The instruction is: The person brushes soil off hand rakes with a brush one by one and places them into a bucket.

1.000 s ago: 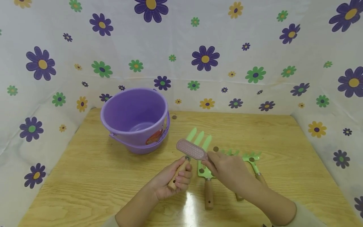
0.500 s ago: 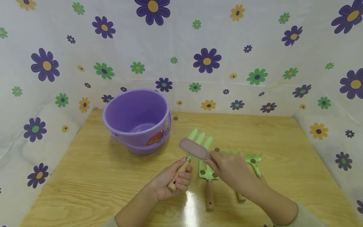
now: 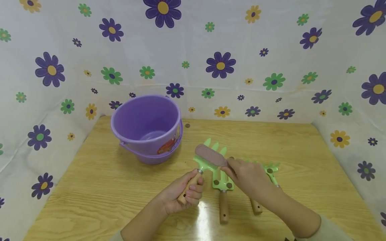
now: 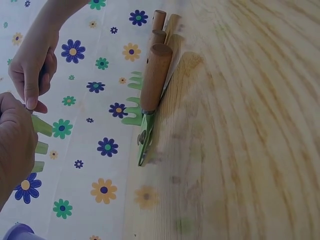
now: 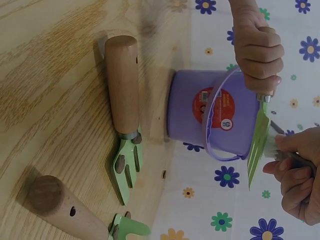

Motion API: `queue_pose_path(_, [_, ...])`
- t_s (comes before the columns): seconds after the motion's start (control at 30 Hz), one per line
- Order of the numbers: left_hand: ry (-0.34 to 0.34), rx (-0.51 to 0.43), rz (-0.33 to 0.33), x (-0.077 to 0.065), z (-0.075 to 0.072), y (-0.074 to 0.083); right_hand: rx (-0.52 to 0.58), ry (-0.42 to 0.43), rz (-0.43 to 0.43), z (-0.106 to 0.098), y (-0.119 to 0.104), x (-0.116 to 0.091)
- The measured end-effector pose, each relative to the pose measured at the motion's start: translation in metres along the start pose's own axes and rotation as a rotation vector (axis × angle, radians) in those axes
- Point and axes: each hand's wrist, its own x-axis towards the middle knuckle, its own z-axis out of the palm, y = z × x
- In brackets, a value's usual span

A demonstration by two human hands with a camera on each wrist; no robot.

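My left hand [image 3: 181, 194] grips the wooden handle of a garden hand fork [image 3: 205, 164], its green tines pointing up and away. With my right hand [image 3: 248, 179] I hold the thin handle of a small brush [image 3: 210, 155] that has a flat, pinkish-brown oblong head. The brush head lies across the green tines, covering their middle. A pale, bristle-like patch faces the fork [image 5: 258, 137] in the right wrist view. The left wrist view shows both hands close together, with only part of the tines [image 4: 42, 147] visible.
A purple bucket [image 3: 147, 144] stands at the back left. Another green fork [image 3: 223, 184] with brown spots lies before me. Right of it are a wooden handle [image 3: 256, 206] and a green rake [image 3: 272, 169], partly behind my right arm. A brown spot [image 3: 188, 125] marks the table's back.
The brush head has shifted slightly right along the fork and turned, so its dotted face no longer shows. More of the fork's green base shows below it. The left hand keeps its grip.
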Motion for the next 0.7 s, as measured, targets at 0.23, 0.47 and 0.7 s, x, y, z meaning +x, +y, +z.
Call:
queue_pose_path(0.23, [-0.032,-0.016,-0.005,-0.0018,-0.0014,-0.0023,-0.001,-0.015,0.030,0.0017,0.0035,-0.0030])
queue_pose_path(0.47, [-0.038,-0.022,-0.018,-0.0044,-0.0027,-0.0045,-0.004,-0.021,0.054,0.0032,0.0033,-0.0052])
queue_pose_path(0.7, [-0.051,-0.019,-0.028,-0.0058,-0.0047,-0.0066,-0.012,-0.005,0.076,0.0077,0.0051,-0.0079])
